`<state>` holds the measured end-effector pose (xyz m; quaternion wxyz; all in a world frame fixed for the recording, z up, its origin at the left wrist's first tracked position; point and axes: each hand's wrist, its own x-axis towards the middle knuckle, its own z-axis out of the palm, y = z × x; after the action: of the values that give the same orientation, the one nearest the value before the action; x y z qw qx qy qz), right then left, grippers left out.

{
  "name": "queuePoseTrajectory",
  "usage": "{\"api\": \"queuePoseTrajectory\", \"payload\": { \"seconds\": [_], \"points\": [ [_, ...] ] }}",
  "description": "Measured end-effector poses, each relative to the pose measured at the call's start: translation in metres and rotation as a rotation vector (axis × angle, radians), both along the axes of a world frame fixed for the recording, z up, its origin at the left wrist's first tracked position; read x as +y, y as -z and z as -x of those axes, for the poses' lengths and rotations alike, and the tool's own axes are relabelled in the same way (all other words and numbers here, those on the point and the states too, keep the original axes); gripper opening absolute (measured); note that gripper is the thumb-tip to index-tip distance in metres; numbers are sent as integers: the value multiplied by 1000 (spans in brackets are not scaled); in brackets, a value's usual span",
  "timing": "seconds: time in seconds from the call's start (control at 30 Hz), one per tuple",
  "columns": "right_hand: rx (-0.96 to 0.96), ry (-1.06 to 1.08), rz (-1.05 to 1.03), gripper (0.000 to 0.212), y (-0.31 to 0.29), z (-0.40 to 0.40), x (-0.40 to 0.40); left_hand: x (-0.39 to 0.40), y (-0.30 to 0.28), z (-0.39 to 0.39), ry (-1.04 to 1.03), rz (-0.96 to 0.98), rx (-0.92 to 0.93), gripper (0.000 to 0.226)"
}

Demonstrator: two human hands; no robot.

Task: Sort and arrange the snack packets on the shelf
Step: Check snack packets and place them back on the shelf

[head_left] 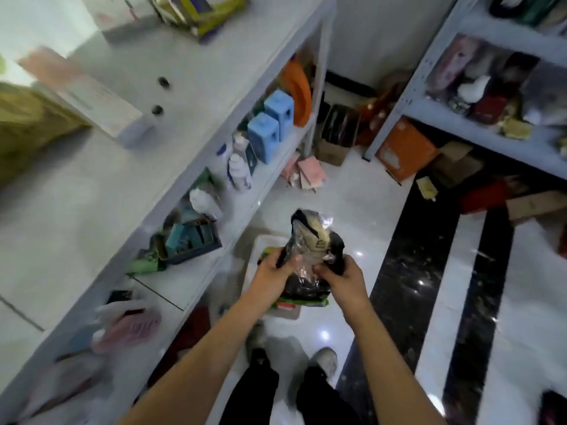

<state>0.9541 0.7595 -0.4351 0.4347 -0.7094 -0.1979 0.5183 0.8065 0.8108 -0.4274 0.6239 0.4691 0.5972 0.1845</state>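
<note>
At lower centre, left hand and right hand grip a crinkled black-and-clear plastic snack packet beside the white metal shelf.

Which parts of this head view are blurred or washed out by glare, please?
Head view: the top shelf at left is smeared by motion blur; the packet gripped by the left hand and right hand is sharper; bright glare spots dot the glossy floor; the shelving bows from wide-angle distortion.
</note>
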Motion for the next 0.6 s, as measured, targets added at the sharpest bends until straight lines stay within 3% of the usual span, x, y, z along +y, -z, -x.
{"api": "queuePoseTrajectory", "payload": {
  "seconds": [0.03,0.13,0.3,0.47,0.6],
  "points": [
    [-4,7,34,32,27,0,-1,-2,29,1,26,53,21,19],
    [-13,16,99,30,111,7,-8,-7,112,9,121,178,131,60],
    [-55,-53,238,26,261,22,-31,-18,239,18,169,366,232,47],
    [-60,-84,318,30,409,39,-49,-30,387,31,169,462,322,50],
    [-60,-81,351,36,497,41,-46,-31,473,30,156,490,337,51]
  ]
}}
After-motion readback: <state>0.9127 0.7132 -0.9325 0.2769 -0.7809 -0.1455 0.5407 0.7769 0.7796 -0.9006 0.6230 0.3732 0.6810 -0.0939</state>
